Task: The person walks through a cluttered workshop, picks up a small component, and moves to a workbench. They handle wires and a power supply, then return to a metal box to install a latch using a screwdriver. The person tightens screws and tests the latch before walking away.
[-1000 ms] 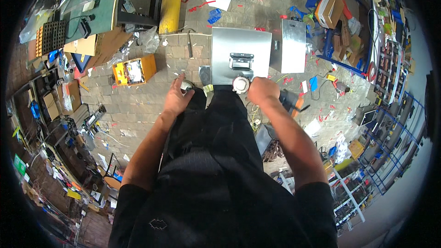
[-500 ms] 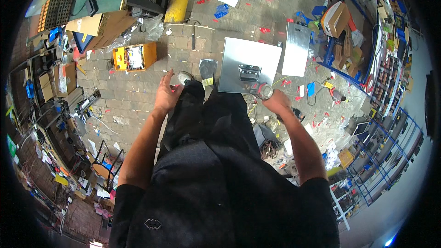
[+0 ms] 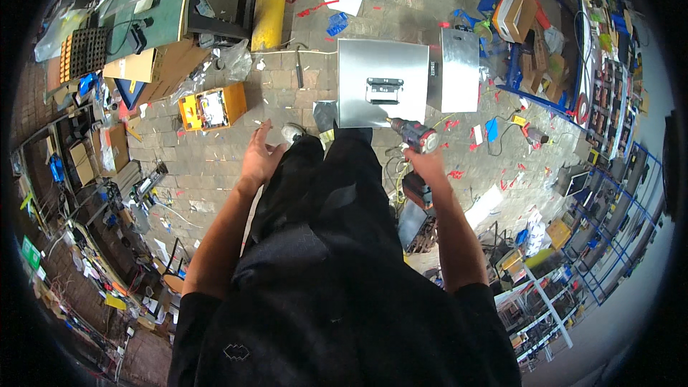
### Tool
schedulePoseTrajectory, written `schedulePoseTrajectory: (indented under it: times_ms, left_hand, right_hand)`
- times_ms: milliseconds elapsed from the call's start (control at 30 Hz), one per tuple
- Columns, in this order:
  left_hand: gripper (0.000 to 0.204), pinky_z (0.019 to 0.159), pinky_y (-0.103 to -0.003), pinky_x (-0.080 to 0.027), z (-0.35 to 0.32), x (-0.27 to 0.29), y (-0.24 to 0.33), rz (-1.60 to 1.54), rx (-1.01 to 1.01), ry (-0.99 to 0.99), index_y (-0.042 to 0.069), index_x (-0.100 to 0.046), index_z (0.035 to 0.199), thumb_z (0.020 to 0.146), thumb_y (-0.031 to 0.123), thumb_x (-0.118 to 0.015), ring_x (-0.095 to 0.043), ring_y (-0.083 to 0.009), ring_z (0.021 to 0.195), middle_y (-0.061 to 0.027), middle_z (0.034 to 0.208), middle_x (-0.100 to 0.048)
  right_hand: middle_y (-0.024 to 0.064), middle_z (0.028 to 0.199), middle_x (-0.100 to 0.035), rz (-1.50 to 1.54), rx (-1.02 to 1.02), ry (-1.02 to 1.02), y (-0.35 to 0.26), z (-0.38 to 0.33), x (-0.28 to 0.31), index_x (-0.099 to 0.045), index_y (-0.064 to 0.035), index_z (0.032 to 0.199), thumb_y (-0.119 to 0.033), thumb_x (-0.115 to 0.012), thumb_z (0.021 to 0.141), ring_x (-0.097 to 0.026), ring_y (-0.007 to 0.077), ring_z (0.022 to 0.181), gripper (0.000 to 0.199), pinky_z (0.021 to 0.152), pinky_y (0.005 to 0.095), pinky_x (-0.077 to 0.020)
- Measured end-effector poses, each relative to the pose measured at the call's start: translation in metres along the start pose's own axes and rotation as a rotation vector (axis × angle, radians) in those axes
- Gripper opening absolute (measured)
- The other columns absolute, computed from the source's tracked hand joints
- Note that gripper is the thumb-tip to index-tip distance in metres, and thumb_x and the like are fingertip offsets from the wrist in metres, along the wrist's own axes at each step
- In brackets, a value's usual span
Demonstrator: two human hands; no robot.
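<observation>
My right hand (image 3: 428,165) grips a cordless drill (image 3: 414,134), its bit pointing left toward a silver metal panel (image 3: 351,64). The bit tip sits just off the panel's lower right corner. A black-and-silver rectangular fitting (image 3: 385,91) is on the panel's face. To the left of my knees, my left hand (image 3: 259,155) has its fingers stretched out and the thumb apart. By those fingertips shows a small pale sliver; whether it is between the fingers I cannot tell. Beyond my left hand stands an orange-yellow box (image 3: 233,102) with white parts inside.
A second metal sheet (image 3: 460,79) lies right of the panel. A hammer (image 3: 299,68) rests on the brick floor near a yellow post (image 3: 271,3). Red scraps and a corded power tool (image 3: 534,133) lie at right, near a blue-framed rack (image 3: 534,110). A green-topped table (image 3: 161,18) is far left.
The drill has turned, so its body and bit now show from the side. The panel appears straighter and farther up the view. My left hand keeps nearly the same pose.
</observation>
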State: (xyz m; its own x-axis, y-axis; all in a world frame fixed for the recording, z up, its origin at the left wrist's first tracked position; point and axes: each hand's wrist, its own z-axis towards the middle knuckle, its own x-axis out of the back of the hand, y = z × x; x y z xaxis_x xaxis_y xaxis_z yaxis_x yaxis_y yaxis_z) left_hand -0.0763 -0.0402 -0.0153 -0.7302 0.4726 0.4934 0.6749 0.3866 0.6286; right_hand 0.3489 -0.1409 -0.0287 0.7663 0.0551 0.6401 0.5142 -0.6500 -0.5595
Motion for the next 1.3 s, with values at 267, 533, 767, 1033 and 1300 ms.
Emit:
schedulePoseTrajectory:
  times_ms: [267,533,767,1033,1300]
  left_hand:
    - [0.075,0.088,-0.036,-0.055,0.01,0.012,0.006,0.057,0.019,-0.031,0.007,-0.038,0.153,0.089,0.016,-0.075,-0.068,-0.0244,0.095,-0.019,0.145,-0.051]
    - [0.073,0.091,-0.038,-0.055,0.011,0.015,0.008,0.086,0.045,-0.057,0.004,-0.038,0.152,0.089,0.016,-0.072,-0.07,-0.0279,0.095,-0.0209,0.144,-0.05]
    - [0.074,0.089,-0.037,-0.055,0.013,0.017,-0.003,0.079,0.05,-0.037,0.006,-0.037,0.153,0.09,0.015,-0.073,-0.07,-0.0247,0.092,-0.0185,0.143,-0.052]
    - [0.071,0.09,-0.038,-0.056,0.013,0.016,-0.026,-0.018,0.044,0.013,0.004,-0.041,0.151,0.089,0.019,-0.073,-0.071,-0.026,0.089,-0.0224,0.145,-0.049]
    - [0.07,0.092,-0.037,-0.055,0.011,0.013,-0.033,-0.005,0.072,0.031,0.005,-0.041,0.151,0.09,0.018,-0.073,-0.071,-0.0261,0.09,-0.0206,0.146,-0.05]
  right_hand:
    - [0.0051,0.081,-0.072,0.242,-0.253,-0.065,0.0,-0.008,-0.014,-0.071,-0.0027,0.095,-0.017,-0.078,0.081,-0.066,0.0147,0.073,0.021,0.066,0.0355,-0.0521]
    - [0.0022,0.071,-0.064,0.23,-0.184,-0.015,-0.008,-0.012,-0.026,-0.068,-0.0036,0.093,-0.016,-0.078,0.082,-0.061,0.0138,0.06,0.019,0.054,0.0338,-0.0478]
    - [0.0049,0.077,-0.068,0.2,-0.22,0.075,0.005,-0.011,-0.051,-0.069,-0.0032,0.098,-0.015,-0.076,0.084,-0.065,0.0186,0.062,0.02,0.056,0.0378,-0.051]
    - [0.0146,0.098,-0.075,-0.09,-0.225,0.119,-0.004,-0.014,-0.054,-0.07,-0.0026,0.107,-0.029,-0.077,0.08,-0.072,0.0332,0.092,0.039,0.08,0.0425,-0.0546]
    - [0.0207,0.103,-0.073,-0.263,-0.344,0.061,-0.041,-0.008,-0.033,-0.069,0.0004,0.11,-0.036,-0.078,0.078,-0.071,0.036,0.101,0.05,0.085,0.0452,-0.0547]
